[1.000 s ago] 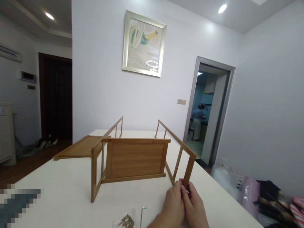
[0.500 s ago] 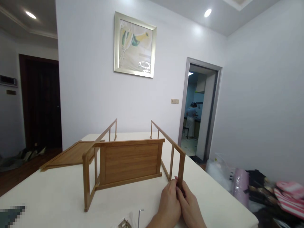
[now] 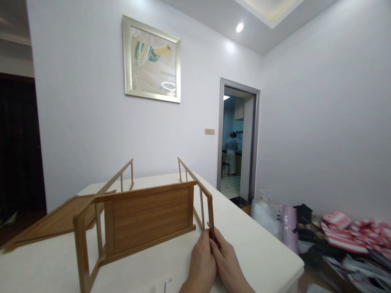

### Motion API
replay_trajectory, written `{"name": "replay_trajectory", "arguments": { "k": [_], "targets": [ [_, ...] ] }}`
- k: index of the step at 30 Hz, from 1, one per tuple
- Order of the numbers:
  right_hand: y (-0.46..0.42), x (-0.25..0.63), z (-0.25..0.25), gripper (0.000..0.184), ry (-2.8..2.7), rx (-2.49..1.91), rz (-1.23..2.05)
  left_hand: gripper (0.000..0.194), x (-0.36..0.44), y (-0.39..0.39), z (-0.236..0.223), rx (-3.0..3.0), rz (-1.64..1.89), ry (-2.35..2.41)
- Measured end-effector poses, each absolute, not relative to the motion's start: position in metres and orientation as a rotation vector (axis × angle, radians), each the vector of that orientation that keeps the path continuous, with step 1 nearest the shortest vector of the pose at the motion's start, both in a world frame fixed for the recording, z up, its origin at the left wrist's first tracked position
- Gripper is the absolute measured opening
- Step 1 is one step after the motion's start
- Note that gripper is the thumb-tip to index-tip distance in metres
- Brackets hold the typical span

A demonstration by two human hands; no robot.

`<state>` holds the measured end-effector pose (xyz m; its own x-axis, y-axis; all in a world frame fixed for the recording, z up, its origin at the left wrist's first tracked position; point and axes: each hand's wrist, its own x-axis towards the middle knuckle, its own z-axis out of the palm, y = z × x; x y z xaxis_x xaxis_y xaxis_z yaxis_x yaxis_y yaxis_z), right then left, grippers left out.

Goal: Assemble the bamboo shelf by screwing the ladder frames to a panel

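Note:
Both hands are closed around the near lower end of a ladder-like wooden side frame [image 3: 210, 209]. My left hand [image 3: 201, 258] grips it from the left, and my right hand [image 3: 227, 256] wraps it from the right, the two touching. The frame's lower corner is hidden by my fingers. Beside it, a wooden shelf panel [image 3: 151, 215] stands on its long edge. This panel meets a matching left side frame [image 3: 80, 248]; its right end is close to the held frame, and I cannot tell whether they touch. A hex key [image 3: 165, 285] lies left of my hands, partly cut off.
Another wooden panel [image 3: 55, 217] lies flat at the left of the white table [image 3: 244, 244]. On the right, past the table edge, are a pink wrapped roll [image 3: 289, 228] and striped cloth [image 3: 345, 236]. A person [image 3: 231, 150] stands in the room beyond the doorway.
The view has turned to the right, so the furniture and hands appear farther left. The held side frame now stands closer to the shelf panel's right end. My hands keep their grip.

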<state>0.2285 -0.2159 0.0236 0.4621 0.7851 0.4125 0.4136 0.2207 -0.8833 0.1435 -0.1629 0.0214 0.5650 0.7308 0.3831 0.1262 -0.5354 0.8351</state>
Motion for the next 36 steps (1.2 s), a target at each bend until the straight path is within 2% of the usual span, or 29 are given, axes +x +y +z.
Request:
{"name": "replay_trajectory", "arguments": {
  "k": [36],
  "targets": [
    [-0.221, 0.225, 0.024, 0.04, -1.127, -1.42, 0.28, 0.039, 0.14, -0.165, 0.026, 2.076, 0.922, 0.702]
  ]
}}
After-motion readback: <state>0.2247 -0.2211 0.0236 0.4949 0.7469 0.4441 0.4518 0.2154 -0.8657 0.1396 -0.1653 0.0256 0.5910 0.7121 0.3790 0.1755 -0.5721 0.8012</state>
